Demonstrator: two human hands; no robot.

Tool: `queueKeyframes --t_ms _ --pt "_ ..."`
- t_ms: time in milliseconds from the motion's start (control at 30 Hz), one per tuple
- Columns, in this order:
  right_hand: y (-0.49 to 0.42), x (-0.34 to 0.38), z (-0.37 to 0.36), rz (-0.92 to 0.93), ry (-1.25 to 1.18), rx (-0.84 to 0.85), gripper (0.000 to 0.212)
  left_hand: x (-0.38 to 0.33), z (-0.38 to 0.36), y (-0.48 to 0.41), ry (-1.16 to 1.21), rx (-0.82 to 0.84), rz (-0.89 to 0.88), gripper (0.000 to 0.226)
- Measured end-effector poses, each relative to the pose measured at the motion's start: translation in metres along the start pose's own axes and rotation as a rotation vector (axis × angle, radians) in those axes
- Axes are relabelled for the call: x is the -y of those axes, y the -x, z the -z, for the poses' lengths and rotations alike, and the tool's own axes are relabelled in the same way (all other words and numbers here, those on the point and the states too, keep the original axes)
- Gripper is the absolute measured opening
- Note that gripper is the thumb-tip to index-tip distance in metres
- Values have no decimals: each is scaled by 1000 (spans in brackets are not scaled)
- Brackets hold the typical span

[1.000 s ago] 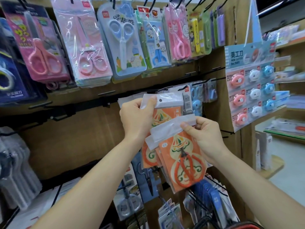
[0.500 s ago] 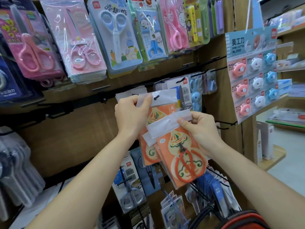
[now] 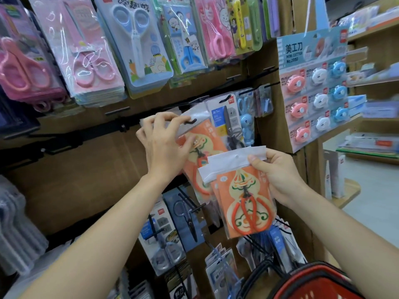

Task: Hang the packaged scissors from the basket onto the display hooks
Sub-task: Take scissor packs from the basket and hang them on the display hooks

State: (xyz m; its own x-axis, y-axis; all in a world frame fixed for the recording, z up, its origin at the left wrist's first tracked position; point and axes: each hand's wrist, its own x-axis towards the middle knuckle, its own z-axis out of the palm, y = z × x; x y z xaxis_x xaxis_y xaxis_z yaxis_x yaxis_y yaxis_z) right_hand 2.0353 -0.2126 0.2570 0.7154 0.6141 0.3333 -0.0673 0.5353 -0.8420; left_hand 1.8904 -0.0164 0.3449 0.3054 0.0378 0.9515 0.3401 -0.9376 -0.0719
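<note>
- Packaged scissors, an orange stack, hang upright from the right hand, thumb and fingers pinching the white header's right end, hang-hole on top.
- Another orange packet sits up-left, the display hook poking through its header; the left hand grasps it there.
- So the hook lies up and left of the held stack, nearer the left hand, mid-height on the display panel.
- Red basket sits below the right forearm.

A card of 9 mini cutters hangs beside stocked shelves.
</note>
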Motion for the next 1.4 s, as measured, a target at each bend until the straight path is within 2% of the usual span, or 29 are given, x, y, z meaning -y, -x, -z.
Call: queueKeyframes --t_ms 133,267,433,500,567,633,667,733,800,867,1000,1167,1233,1300,1400 --pt "5 2 1 -14 26 4 14 24 -12 -5 -34 100 56 43" --pt "5 7 -2 -29 41 8 15 43 -24 -13 -107 244 189 56" --pt "0 15 -8 -19 71 22 17 66 -28 -21 59 494 369 84" --pt "-3 18 -10 -11 66 8 15 60 -21 -17 156 495 428 87" --pt "-5 21 -12 -1 59 3 13 43 -6 -4 218 354 448 72" --pt "-7 23 -13 13 55 4 12 20 12 11 360 233 460 44" --pt "-8 24 -14 17 54 6 12 9 22 16 496 258 489 35" --pt "-9 22 -16 16 38 20 13 -10 38 23 756 471 575 31" --pt "-10 19 -17 4 5 38 13 -22 46 27 866 681 585 35" --pt "-11 14 -16 2 -10 50 15 -30 48 31 913 763 563 39" --pt "-10 8 -15 35 18 57 14 -36 47 34 906 713 608 35" --pt "-18 10 0 60 94 -144 14 -33 53 30 869 553 701 10" --pt "-22 13 7 43 168 -159 14 -30 56 24 844 516 692 5" --pt "-23 15 7 59 275 -68 15 -28 58 15 813 509 663 7" --pt "-22 17 -1 81 375 179 15 -26 58 1 792 506 636 8"
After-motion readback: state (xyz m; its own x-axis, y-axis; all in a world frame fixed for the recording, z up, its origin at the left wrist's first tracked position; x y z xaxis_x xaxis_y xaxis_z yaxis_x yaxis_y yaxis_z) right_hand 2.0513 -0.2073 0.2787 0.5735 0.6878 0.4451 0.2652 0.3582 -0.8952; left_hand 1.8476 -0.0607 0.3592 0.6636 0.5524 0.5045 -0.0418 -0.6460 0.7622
